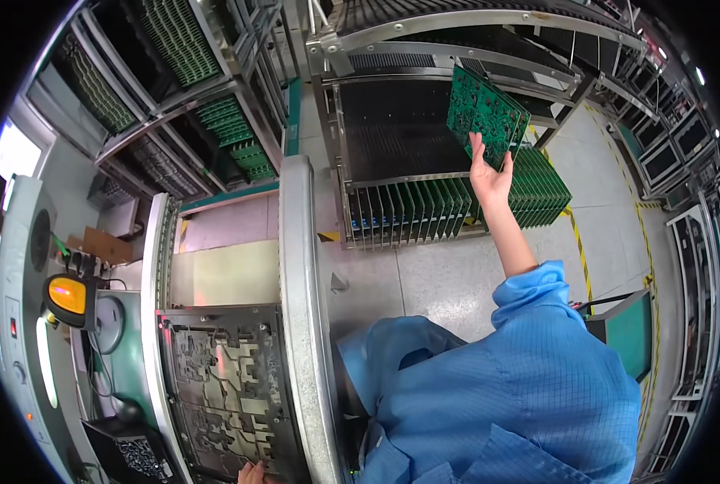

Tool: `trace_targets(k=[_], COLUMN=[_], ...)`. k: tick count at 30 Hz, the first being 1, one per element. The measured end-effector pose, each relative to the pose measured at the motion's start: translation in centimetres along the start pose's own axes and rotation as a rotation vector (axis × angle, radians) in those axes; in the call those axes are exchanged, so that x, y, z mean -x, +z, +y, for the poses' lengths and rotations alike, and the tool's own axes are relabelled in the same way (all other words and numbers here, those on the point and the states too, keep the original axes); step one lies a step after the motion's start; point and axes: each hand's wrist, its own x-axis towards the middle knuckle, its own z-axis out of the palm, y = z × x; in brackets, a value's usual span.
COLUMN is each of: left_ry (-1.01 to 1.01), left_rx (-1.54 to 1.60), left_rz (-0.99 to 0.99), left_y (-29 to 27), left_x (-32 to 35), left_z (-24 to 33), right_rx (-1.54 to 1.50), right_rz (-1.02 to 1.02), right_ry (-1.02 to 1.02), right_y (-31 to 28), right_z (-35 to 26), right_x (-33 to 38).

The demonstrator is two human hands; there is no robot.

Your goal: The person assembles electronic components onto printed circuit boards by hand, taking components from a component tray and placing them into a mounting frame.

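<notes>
My right hand (491, 179) reaches out to the far right, its palm turned up. It grips the lower edge of a green circuit board (482, 113), which stands tilted above the rack; a second board edge shows close behind it. At the bottom of the view, only the fingers of my left hand (252, 473) show, bent against the near edge of a dark metal fixture plate (166, 387). That plate has many irregular cut-outs and lies between two pale rails. The rest of the left hand is out of view.
Below the right hand, a metal rack (400, 175) holds upright green boards (541, 187) in a row. More board-filled shelving (207, 48) stands far left. A thick metal rail (302, 282) runs beside my body. At left are a yellow-black scanner (68, 296) and a dark screen (130, 456).
</notes>
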Motion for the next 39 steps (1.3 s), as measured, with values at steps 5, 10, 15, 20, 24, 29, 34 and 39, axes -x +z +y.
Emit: trace_targets(k=[5,10,15,20,24,29,34,39], left_ry=[0.052,0.063,0.089,0.112,0.117,0.104,-0.024,-0.136], left_rx=[-0.060,-0.103,-0.126,-0.150,-0.135,-0.253,-0.269,-0.308], left_rz=[0.000,-0.012,-0.012,-0.007,-0.029,-0.072,0.111,0.205], left_y=[0.1,0.2,-0.1,-0.9,-2.1,-3.6,-2.3,-1.7], left_x=[-0.4,-0.4,-0.2,-0.3,-0.4,0.5,2.6,4.9], left_z=[0.6,0.6,0.3,0.0,-0.3,-2.1,1.6,11.5], right_rx=[-0.336,-0.444,-0.550,-0.110,0.580,1.246,1.260,1.240], right_rz=[-0.087,0.002,-0.028,-0.017,0.091,0.099,-0.026,-0.121], right_ry=[-0.106,-0.147,-0.173,-0.058,0.100,0.231,0.633,0.913], right_y=[-0.3,-0.4,0.0,-1.5,-3.2,2.0,4.1,8.9], right_z=[0.1,-1.8,-1.2,2.6,4.2,14.1,20.2,22.8], right_x=[-0.6,-2.3,-1.9,1.1,5.1,8.6,7.7,5.8])
